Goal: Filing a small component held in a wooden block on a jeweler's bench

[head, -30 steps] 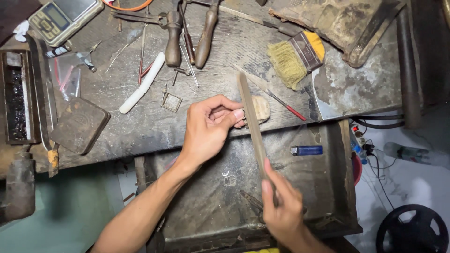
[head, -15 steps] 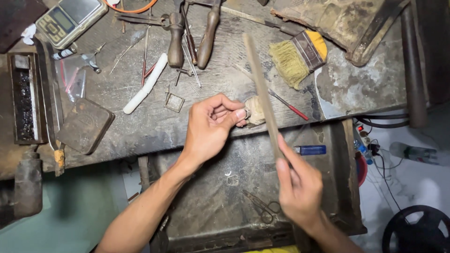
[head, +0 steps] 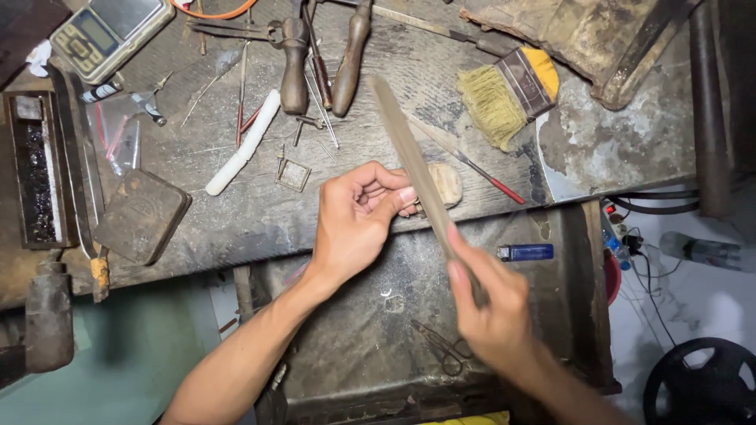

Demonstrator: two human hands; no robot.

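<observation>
My right hand is closed around the near end of a long flat file. The file runs from this grip up and to the left, and its far tip is above the workbench, near the wooden tool handles. My left hand is closed too, the fingers curled together on something small at the wooden bench peg; the piece itself is too small to tell. The file crosses just right of these fingertips, touching there. Far right lies a brush, and a blue lighter lies right of my hands.
</observation>
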